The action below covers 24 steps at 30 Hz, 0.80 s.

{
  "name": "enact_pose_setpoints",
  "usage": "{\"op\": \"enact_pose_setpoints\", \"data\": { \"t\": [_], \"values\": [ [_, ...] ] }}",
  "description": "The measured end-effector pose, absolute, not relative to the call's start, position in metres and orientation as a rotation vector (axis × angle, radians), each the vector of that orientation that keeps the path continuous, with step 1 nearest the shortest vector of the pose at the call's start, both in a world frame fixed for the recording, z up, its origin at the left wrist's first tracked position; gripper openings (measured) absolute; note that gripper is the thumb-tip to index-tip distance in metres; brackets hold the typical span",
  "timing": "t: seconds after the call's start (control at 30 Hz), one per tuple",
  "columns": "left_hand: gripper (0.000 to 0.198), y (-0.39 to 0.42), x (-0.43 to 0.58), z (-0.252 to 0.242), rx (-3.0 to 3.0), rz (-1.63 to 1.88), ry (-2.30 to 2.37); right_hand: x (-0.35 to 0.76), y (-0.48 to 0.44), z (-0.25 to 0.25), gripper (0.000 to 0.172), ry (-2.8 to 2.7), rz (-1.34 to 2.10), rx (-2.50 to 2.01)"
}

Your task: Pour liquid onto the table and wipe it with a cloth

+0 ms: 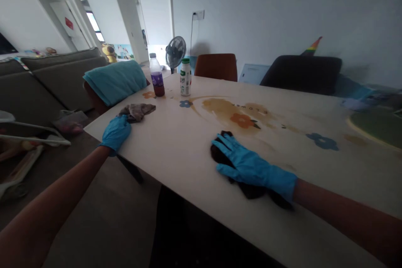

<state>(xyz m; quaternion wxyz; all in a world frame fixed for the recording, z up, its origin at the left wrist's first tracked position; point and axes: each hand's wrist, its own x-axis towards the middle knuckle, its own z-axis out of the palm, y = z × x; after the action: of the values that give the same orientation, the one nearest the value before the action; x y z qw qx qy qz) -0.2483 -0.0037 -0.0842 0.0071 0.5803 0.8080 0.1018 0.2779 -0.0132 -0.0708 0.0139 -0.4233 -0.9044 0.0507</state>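
Both hands wear blue gloves. At the table's left edge my left hand (116,133) has its fingers closed on the near end of a crumpled grey-brown cloth (138,112), which lies on the white table (176,150). My right hand (245,161) lies flat with fingers spread on top of a dark cloth (251,190), pressed on the tabletop near its front edge. Part of the dark cloth is hidden beneath the palm. Printed flowers and a yellow-brown patch (216,106) show on the table beyond my right hand.
A bottle with a purple label (157,77) and a white bottle with a green cap (185,78) stand at the table's far left. Chairs surround it, one draped with a teal towel (116,79). A round green item (377,127) lies at the right.
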Motion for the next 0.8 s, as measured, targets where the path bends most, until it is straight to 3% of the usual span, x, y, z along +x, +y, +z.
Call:
{"op": "enact_pose_setpoints", "data": {
  "t": [0.27,0.47,0.67,0.8],
  "values": [
    [0.043,-0.001,-0.253,-0.086,1.825,0.287,2.543,0.089,0.006,-0.052,0.092,-3.005,0.355,-0.875],
    [0.036,-0.001,-0.252,-0.085,1.868,0.256,2.560,-0.020,0.017,-0.055,0.080,-3.042,0.135,-0.806],
    [0.020,-0.005,-0.251,-0.084,1.957,0.268,2.601,-0.007,0.004,-0.054,0.062,-3.025,-0.098,-0.770],
    [0.029,0.002,-0.272,-0.101,2.033,0.297,2.570,0.054,-0.012,-0.045,0.054,-3.055,-0.141,-0.791]
  ]
}}
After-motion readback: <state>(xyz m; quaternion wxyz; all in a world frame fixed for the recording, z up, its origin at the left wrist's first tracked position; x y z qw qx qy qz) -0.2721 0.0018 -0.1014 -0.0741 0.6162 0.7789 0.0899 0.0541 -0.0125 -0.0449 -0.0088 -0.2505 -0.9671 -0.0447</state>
